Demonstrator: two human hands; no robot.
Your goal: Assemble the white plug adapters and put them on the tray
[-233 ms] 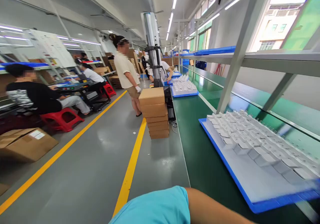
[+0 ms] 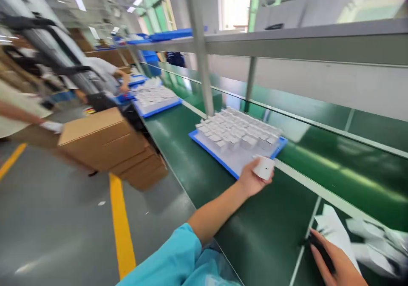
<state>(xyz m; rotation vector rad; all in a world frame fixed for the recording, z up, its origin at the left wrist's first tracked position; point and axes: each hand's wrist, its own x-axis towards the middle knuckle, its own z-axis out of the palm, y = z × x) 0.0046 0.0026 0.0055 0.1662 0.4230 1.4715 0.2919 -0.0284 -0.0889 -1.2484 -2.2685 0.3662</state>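
My left hand point(image 2: 253, 176) reaches out along the green bench point(image 2: 197, 167) and is closed round a small white block point(image 2: 264, 167) at the near corner of a blue tray point(image 2: 212, 152). The tray carries several rows of the same white blocks point(image 2: 239, 131). My right hand point(image 2: 334, 262) lies at the lower right, its fingers resting on a dark object point(image 2: 320, 250) beside a pile of white folded pieces point(image 2: 369, 239). Motion blur smears the right hand's fingers.
A second blue tray point(image 2: 156, 99) of white blocks lies farther along the bench, where another person point(image 2: 102, 71) leans in. Stacked cardboard boxes point(image 2: 108, 145) stand on the grey floor left of the bench. A metal shelf point(image 2: 287, 41) on posts runs overhead.
The view has swung right and down. My left arm has stretched forward to the tray and the hand now holds a white block. My right hand has come into view.
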